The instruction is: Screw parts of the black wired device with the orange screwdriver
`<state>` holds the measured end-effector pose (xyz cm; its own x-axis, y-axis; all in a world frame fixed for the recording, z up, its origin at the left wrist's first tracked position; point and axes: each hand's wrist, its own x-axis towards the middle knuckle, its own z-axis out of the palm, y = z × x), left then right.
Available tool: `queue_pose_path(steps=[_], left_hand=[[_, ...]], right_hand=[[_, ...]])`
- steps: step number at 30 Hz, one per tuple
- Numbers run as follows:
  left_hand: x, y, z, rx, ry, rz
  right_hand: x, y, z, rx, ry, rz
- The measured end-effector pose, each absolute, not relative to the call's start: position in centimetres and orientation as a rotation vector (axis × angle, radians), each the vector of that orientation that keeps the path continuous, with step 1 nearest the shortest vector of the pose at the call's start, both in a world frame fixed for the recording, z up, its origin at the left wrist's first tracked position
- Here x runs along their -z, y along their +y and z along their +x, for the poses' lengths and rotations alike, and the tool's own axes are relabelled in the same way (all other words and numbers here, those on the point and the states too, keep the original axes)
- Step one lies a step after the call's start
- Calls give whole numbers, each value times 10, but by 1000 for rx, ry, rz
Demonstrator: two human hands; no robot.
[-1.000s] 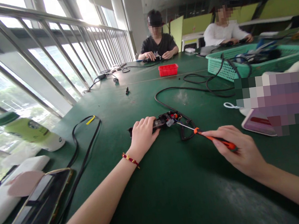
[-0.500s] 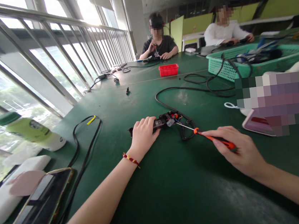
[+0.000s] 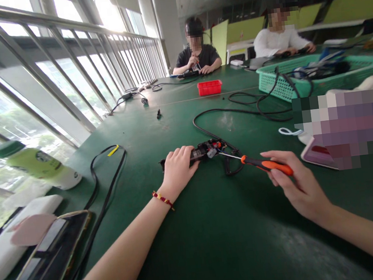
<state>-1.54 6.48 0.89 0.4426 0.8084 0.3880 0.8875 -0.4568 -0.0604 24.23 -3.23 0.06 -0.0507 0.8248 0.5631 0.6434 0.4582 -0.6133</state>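
Note:
My left hand (image 3: 178,167) is wrapped over the black body of a corded device (image 3: 199,152), pressing it against the green table. Its right end shows bare inner parts, with red, grey and blue bits and wires. My right hand (image 3: 295,181) grips the orange and black handle of a screwdriver (image 3: 270,165) between thumb and fingers. The metal shaft points left, and its tip reaches the device's exposed parts; exactly what it touches is too small to tell. A loop of black cord and a black piece (image 3: 233,166) lie beside the device under the shaft.
A black cable (image 3: 243,110) runs to a green basket (image 3: 274,85) of tools. Ahead sits a red tray (image 3: 210,88). On the left are a bottle (image 3: 37,163), a phone (image 3: 49,263) and a flat black cord (image 3: 111,189). Two people sit at the far side.
My right fingers have shifted and loosened around the screwdriver handle, which has turned and shows more orange. The left hand and the device have stayed put.

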Motion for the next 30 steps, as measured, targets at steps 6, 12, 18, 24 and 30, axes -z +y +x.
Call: queue_pose_path(steps=[6, 12, 18, 24, 30], left_hand=[[-8, 65, -16, 451, -1467, -2446], [-8, 65, -16, 453, -1456, -2433], [-10, 64, -15, 447, -1473, -2440], [-9, 65, -16, 438, -1488, -2450], [-8, 65, -16, 449, -1470, -2442]], right_hand=[[4, -33, 244, -163, -1742, -1223], [2, -34, 242, -45, -1752, -1147], [2, -34, 243, -130, -1785, -1203], [3, -34, 244, -64, -1777, -1154], [4, -33, 246, -98, -1784, -1183]])
